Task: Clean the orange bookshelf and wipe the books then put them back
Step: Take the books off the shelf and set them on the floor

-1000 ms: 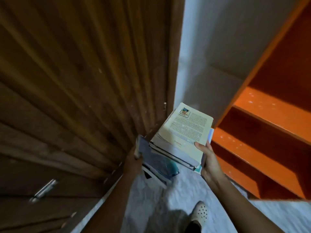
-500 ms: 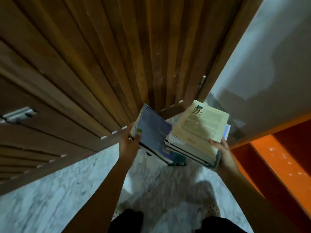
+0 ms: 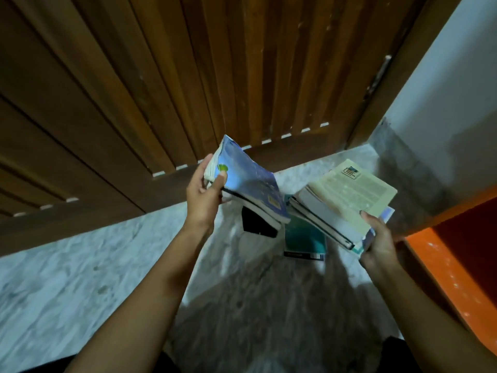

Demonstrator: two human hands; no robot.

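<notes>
While the left thumb (image 3: 221,179) is pressing on the corner of a blue book (image 3: 252,184), the other fingers are curling round the far side. So the left hand (image 3: 203,196) is gripping this book tight and holding it tipped up on a slant.

The right thumb (image 3: 366,215) is lying on the edge of a cream book (image 3: 349,189). The rest of the right hand (image 3: 379,244) is going under a small pile (image 3: 322,224) of books with the cream one on top, so this hand is holding the whole pile from below. The two lots are sitting close side by side, low over the grey floor (image 3: 67,265) by the wooden door (image 3: 161,76).

A black thing (image 3: 258,224) is hanging under the blue book. A teal book (image 3: 304,238) is showing below, and I cannot tell if it is lying on the floor or slipping down.

The orange bookshelf (image 3: 451,270) is standing just to the right, and the bit I can see is looking bare and dusty. I think the person is putting the books down to make room for cleaning. Next, both hands are going to need to go down slowly and stay flat, so no book slides off. No cloth is showing yet.
</notes>
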